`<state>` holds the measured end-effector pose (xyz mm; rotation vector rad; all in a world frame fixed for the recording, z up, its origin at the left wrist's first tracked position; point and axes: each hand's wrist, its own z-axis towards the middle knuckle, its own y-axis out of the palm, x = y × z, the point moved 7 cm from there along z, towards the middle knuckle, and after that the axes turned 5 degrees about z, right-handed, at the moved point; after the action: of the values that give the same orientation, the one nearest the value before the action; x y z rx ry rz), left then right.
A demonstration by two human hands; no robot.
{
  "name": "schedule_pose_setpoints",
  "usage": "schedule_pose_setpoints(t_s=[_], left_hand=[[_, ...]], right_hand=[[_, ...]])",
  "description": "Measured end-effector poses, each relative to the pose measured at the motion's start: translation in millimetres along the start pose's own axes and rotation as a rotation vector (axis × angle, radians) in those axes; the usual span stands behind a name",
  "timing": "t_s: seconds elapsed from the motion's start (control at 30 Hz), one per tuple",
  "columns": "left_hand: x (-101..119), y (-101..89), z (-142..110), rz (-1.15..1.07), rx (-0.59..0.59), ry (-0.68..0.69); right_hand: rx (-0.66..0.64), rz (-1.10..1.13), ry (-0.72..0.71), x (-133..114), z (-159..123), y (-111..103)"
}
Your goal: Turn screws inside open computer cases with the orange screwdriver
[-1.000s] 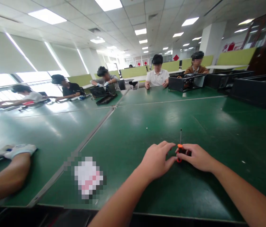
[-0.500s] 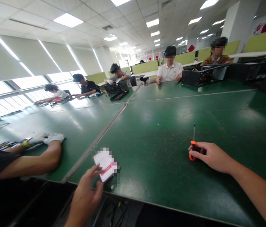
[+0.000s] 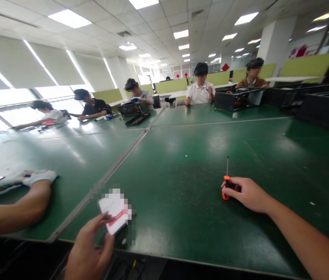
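My right hand (image 3: 247, 194) is closed around the orange-and-black handle of a screwdriver (image 3: 226, 188), whose metal shaft points away from me over the green table (image 3: 178, 186). Near the front edge lies a flat white item with a red band (image 3: 116, 217); it is partly pixelated, so its kind is unclear. My left hand (image 3: 91, 245) is beside it, thumb and fingers apart. The fingertips overlap its left side, and whether they touch it I cannot tell.
At the left, a co-worker's gloved hands (image 3: 40, 177) rest on the table. Across it, several people sit by black computer cases (image 3: 228, 100). A metal seam (image 3: 123, 155) divides the tabletop. Cables (image 3: 127, 268) hang below the front edge.
The whole view has shifted, so hands and table appear further left. The screwdriver stays in my right hand. My left hand keeps much the same place beside the white item.
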<state>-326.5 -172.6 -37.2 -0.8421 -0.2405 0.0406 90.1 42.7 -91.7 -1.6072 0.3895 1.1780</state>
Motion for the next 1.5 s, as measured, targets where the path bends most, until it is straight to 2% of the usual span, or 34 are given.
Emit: schedule_pose_setpoints(t_s=[0.07,0.13,0.2,0.27,0.3,0.37,0.4,0.43,0.5,0.57,0.7,0.93,1.17,1.27,1.4,1.5], left_hand=[[19,4.6,9,-0.058,-0.016,0.057],[55,13.1,23,-0.183,-0.066,0.151],[109,30.5,41,-0.354,-0.216,0.282],[168,59.2,58,-0.528,-0.451,0.371],[193,75.8,68,-0.613,-0.528,0.345],[230,119.1,84,-0.808,-0.698,0.157],[245,141.1,89,-0.939,-0.753,0.035],[257,158.4,94,-1.060,-0.741,-0.032],[279,184.9,96,-1.178,-0.720,-0.030],[294,197.1,91,-1.219,-0.704,0.072],[298,192.1,79,-1.173,-0.668,0.257],[270,179.4,92,-1.154,-0.456,0.100],[279,162.9,89,-1.140,-0.391,0.194],[280,159.1,88,-1.155,-0.362,0.217],[276,162.5,90,-1.228,-0.342,0.169],[275,162.5,91,-1.264,-0.351,0.173]], right_hand=[[0.007,0.021,-0.022,-5,1,0],[0.024,0.031,-0.041,-10,3,-1],[0.056,0.059,-0.055,-13,3,-3],[0.093,0.119,-0.076,-14,3,-6],[0.109,0.156,-0.090,-13,3,-8],[0.147,0.237,-0.115,-11,3,-13],[0.166,0.271,-0.121,-9,3,-15],[0.183,0.299,-0.123,-7,4,-17],[0.203,0.329,-0.129,-4,5,-19],[0.168,0.266,-0.149,-5,6,-16],[0.095,0.049,-0.181,-15,6,-7],[0.095,0.081,-0.160,-19,5,-8],[0.087,0.049,-0.180,-18,5,-9],[0.066,0.104,-0.144,-15,5,-7],[0.125,0.215,-0.153,-12,6,-9],[0.111,0.373,-0.126,-7,9,-7]])
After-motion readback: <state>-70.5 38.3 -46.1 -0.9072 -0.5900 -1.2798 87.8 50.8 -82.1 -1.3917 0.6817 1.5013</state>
